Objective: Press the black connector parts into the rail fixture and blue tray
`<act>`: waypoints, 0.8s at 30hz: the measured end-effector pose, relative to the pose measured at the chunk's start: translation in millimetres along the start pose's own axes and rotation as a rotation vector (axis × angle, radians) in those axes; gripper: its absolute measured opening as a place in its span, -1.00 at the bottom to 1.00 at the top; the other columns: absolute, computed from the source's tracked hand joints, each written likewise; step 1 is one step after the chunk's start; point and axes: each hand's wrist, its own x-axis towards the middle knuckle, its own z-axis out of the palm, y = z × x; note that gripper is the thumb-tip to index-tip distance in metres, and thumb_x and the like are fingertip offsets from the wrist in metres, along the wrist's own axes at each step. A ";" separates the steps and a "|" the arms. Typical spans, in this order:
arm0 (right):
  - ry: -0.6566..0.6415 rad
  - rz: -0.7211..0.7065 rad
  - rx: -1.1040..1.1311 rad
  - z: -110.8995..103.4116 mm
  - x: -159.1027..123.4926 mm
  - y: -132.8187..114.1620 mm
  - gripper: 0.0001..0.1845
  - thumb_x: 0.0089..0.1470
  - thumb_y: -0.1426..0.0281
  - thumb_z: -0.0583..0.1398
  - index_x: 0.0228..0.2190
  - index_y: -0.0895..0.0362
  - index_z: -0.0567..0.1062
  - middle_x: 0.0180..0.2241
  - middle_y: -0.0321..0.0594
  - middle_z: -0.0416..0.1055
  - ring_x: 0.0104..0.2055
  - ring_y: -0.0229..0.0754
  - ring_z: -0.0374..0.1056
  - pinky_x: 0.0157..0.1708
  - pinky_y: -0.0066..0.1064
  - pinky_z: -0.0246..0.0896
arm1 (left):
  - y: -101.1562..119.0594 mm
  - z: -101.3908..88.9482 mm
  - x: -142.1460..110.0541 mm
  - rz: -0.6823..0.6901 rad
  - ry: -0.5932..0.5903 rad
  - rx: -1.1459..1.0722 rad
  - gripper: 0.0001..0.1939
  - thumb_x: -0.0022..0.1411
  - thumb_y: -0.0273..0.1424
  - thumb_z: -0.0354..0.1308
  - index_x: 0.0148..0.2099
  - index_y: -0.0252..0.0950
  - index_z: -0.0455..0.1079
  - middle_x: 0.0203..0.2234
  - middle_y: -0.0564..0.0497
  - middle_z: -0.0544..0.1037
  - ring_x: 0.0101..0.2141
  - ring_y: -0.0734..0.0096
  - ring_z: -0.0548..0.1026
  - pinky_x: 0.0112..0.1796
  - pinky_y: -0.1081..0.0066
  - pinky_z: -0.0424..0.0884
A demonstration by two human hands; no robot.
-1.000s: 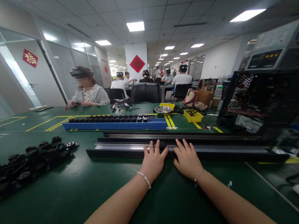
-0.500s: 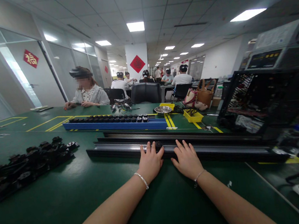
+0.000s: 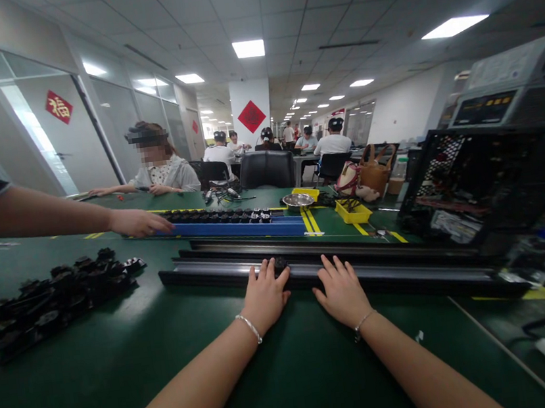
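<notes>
Across the near black rail [image 3: 305,273], as the head view has it, lie both of the person's hands, toward its middle. On this rail, the left hand [image 3: 266,295] has its fingers spread, with a small black part [image 3: 280,264] between thumb and forefinger; whether they pinch it or only touch it cannot be told. Just to the right along the same rail, the right hand [image 3: 340,290] lies with fingers spread, fingertips at the rail's edge and thumb apart from them.

Just behind the rail, and roughly parallel to it, runs a second black rail [image 3: 302,248]. Farther behind, a blue rail [image 3: 236,230] carries a row of black parts [image 3: 214,217]; a co-worker's hand [image 3: 140,222] reaches in from the left to its left end. Left of the near rail, a heap of black parts [image 3: 60,296] sits on the green bench [image 3: 293,373]. Well beyond the rail are a metal bowl [image 3: 298,199] and a yellow bin [image 3: 352,212], and, past its left end, a seated person [image 3: 166,170]. Behind the rail's right part stands an open computer case [image 3: 439,160].
</notes>
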 end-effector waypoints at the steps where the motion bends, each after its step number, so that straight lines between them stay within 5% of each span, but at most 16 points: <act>1: 0.001 0.001 0.000 0.3 0.1 0.0 -0.67 0.06 0.25 0.07 -0.19 0.17 0.42 0.19 -0.01 0.10 0.23 0.14 -0.06 0.15 -0.03 -0.22 | -1.0 -0.1 -0.4 -0.003 -0.004 -0.002 -0.42 0.18 -0.15 0.02 0.23 -0.08 0.07 0.20 -0.16 0.17 0.19 0.03 0.08 0.10 -0.01 0.03; 24: -0.011 -0.008 0.009 -1.0 -0.6 0.4 -0.67 0.06 0.25 0.05 -0.20 0.18 0.40 0.18 0.00 0.12 0.22 0.12 -0.04 0.15 -0.04 -0.20 | -26.5 -23.4 -3.0 -0.079 -0.229 0.000 -0.34 0.13 -0.10 0.06 0.25 -0.09 0.05 0.23 -0.18 0.10 0.19 -0.04 0.07 0.06 -0.03 0.08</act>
